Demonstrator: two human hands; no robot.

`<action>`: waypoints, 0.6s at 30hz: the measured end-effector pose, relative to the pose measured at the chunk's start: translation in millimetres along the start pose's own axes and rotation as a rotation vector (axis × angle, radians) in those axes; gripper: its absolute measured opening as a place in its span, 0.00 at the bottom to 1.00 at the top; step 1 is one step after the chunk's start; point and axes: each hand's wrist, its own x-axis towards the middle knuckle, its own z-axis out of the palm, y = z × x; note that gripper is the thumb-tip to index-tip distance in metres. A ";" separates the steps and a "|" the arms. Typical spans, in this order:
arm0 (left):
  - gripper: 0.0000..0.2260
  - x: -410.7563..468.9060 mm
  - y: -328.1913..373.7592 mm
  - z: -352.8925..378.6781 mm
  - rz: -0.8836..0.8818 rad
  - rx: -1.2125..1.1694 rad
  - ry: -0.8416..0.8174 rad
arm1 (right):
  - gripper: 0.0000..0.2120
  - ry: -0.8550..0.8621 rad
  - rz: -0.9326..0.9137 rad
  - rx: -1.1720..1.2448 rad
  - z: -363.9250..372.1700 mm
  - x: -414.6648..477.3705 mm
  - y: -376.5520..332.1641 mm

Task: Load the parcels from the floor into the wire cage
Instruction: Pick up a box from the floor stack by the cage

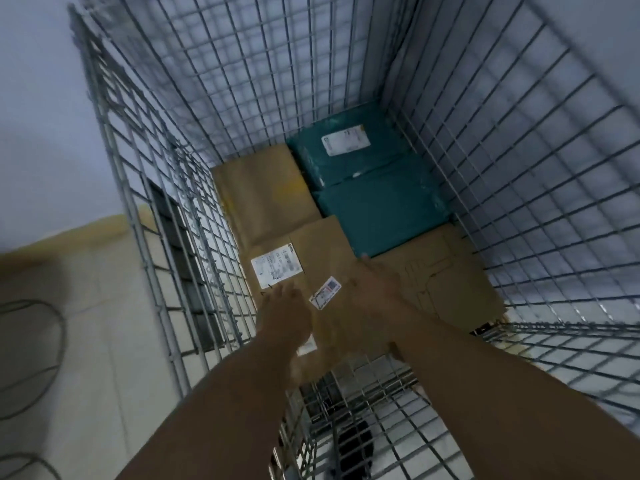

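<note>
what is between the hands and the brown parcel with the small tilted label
Nothing visible: the left hand and right hand are at the brown parcel, one each side of its label, inside the wire cage.

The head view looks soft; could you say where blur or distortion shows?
Head view: motion blur smears the left hand, right hand and the silver wire cage; head view: wide-angle bowing curves its mesh; head view: dim flat light, label text on the teal plastic parcel unreadable.
</note>
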 end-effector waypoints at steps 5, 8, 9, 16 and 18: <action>0.26 -14.0 2.4 -177.3 0.136 0.100 0.214 | 0.29 0.164 -0.094 -0.159 -139.3 -69.2 -48.7; 0.27 -46.1 1.8 -287.5 0.150 0.160 0.335 | 0.31 0.270 -0.101 -0.216 -231.3 -108.7 -79.5; 0.27 -65.9 3.0 -325.4 0.161 0.216 0.371 | 0.32 0.330 -0.113 -0.231 -268.4 -128.6 -92.5; 0.30 -271.4 42.4 -580.2 0.185 0.318 0.663 | 0.30 0.750 -0.188 -0.317 -512.2 -347.3 -171.4; 0.30 -332.3 59.1 -637.6 0.209 0.297 0.746 | 0.30 0.829 -0.172 -0.318 -559.3 -418.1 -183.2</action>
